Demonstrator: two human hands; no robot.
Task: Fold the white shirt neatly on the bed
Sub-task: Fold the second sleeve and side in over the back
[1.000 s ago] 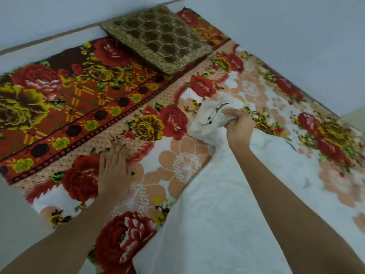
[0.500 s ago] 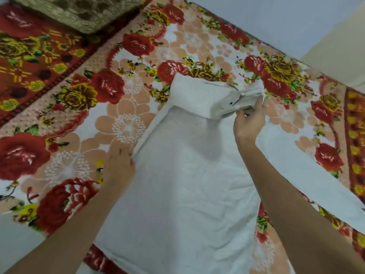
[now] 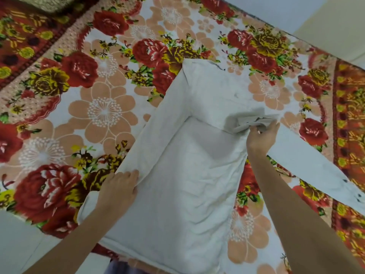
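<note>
The white shirt (image 3: 177, 194) lies spread on the flowered bed cover (image 3: 102, 111), its body running from the near edge toward the middle. Its upper part is folded across the body as a wide band. My right hand (image 3: 260, 137) pinches the end of that folded band at the shirt's right edge. One long sleeve (image 3: 316, 169) trails off to the right on the cover. My left hand (image 3: 118, 188) rests on the shirt's left folded edge, fingers pressing the cloth down.
A brown-gold patterned cushion (image 3: 45, 2) sits at the top left corner. A red-and-yellow bordered strip of the cover (image 3: 349, 135) runs along the right side. Pale wall (image 3: 286, 8) lies beyond the bed's far edge, and pale floor (image 3: 17, 244) shows at the lower left.
My right hand carried the bunched upper part across to the right, laying it over the shirt's body. My left hand moved from the bare cover onto the shirt's left edge.
</note>
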